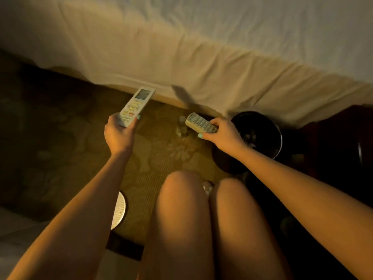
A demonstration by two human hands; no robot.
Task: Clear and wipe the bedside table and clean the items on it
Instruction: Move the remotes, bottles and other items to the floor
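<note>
White plastic remote (136,107) with a small screen at its top end is in the left hand (119,136): fingers curled round the lower end, teal thumbnail on its right edge, screen end aimed at the white-sheeted bed (201,57). Shorter beige button remote (200,123) is in the right hand (224,136), gripped by one end, fingers over the top, thumb along the near edge, free end pointing left. Both remotes are up in the air over the brown patterned carpet (157,158), well apart from each other, near the bed's side. Wrinkled sheet fills the top of the view. Round black bin (260,122) stands on the carpet just beside the right hand, against the hanging sheet; pale stuff inside, too dark to identify. Small clear bottle-like thing (182,127) on the carpet under the beige remote, blurred. Two bare knees (181,199) low centre. White ribbed round object (119,209) partly hidden behind the left forearm. Dark reddish furniture (343,138) at far right, can't tell what it is.
</note>
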